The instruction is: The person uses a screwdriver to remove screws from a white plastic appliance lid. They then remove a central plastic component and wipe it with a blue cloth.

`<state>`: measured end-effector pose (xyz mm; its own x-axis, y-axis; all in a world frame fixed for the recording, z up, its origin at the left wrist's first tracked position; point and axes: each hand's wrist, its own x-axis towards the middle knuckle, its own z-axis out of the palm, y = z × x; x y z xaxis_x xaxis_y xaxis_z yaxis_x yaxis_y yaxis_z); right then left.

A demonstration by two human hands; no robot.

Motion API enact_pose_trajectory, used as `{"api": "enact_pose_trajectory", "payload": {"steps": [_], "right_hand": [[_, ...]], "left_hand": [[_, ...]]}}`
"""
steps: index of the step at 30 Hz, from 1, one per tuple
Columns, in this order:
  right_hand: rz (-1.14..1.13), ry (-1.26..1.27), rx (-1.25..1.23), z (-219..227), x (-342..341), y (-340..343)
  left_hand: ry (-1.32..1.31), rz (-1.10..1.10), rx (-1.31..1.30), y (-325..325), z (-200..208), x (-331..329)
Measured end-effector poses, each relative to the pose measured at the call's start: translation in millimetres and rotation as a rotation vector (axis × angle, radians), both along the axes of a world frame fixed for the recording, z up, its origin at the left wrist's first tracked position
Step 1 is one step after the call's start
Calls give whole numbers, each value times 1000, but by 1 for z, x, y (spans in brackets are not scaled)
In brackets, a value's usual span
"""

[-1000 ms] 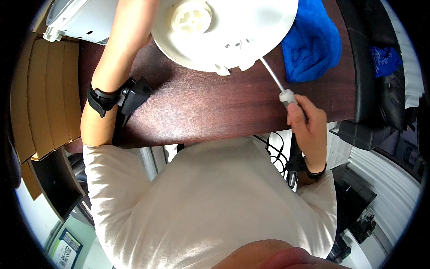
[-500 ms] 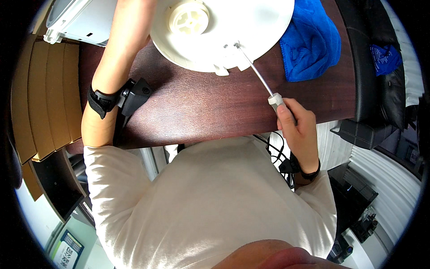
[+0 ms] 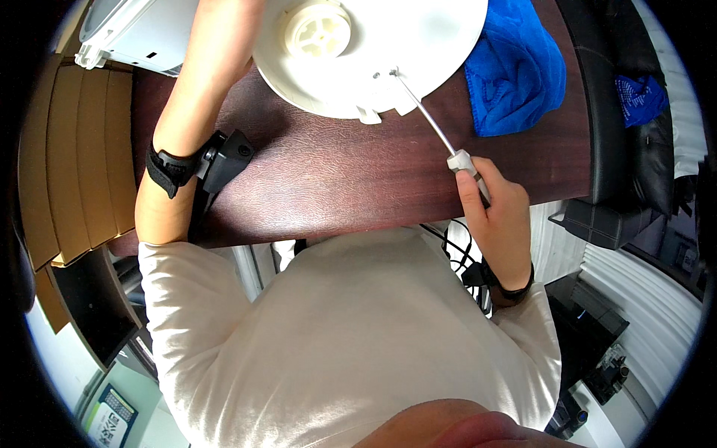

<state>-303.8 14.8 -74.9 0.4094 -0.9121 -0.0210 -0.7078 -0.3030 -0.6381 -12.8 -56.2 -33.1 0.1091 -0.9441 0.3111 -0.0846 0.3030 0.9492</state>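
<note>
My right hand [image 3: 497,201] is wrapped around the grey handle of a screwdriver [image 3: 433,125], its thumb laid along the handle. The metal shaft slants up and left, and its tip meets a small screw spot near the edge of a white round plastic cover [image 3: 441,37]. Inside the cover sits a cream round hub [image 3: 320,31] with spoke-like openings. My left forearm reaches past the cover's left side and leaves the picture at the top, so the left hand is out of sight.
Beside the cover lies a bunched blue cloth [image 3: 515,75] on the dark brown table [image 3: 321,179]. A white appliance part [image 3: 142,37] stands at the far left, near brown cardboard boxes [image 3: 82,157]. A black chair [image 3: 597,220] with another blue cloth [image 3: 641,101] is at the right.
The fingers and thumb of my right hand have shifted around the screwdriver handle. Its tip stays at the same spot, and the hub inside the cover looks slightly turned.
</note>
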Motion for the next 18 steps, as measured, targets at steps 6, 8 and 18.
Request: {"api": "enact_pose_trajectory", "payload": {"steps": [6, 8, 18], "right_hand": [[49, 261, -341, 20, -7, -23], [42, 221, -351, 21, -9, -26], [-56, -781, 592, -18, 0, -25]], "left_hand": [[-14, -15, -17, 1, 5, 3], [40, -26, -2, 3, 6, -2], [65, -82, 10, 1, 1, 2]]}}
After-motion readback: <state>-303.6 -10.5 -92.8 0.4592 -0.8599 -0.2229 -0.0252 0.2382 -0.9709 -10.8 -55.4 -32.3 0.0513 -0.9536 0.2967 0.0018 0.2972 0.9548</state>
